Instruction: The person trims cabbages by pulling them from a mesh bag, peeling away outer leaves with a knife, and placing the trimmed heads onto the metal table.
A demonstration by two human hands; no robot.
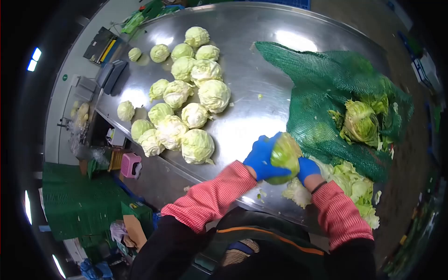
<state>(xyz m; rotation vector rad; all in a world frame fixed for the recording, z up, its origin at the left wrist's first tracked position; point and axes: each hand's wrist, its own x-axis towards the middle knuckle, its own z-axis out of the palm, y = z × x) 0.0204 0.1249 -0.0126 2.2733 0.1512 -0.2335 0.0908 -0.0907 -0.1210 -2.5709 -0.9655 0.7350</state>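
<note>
My grip is two-handed: left hand [263,158] is closed round the left side of the cabbage [286,154], right hand [308,169] is against its lower right; its fingertips are hidden, so can't tell how tightly it's closed. Cabbage sits between them, slightly blurred, long axis running roughly away from my body, across the hand-to-hand line. Loose leaves [352,184] lie just beside my right hand, net [317,107] ahead-right on the bench [252,102], pale heads [197,146] off left, nearer my left hand.
</note>
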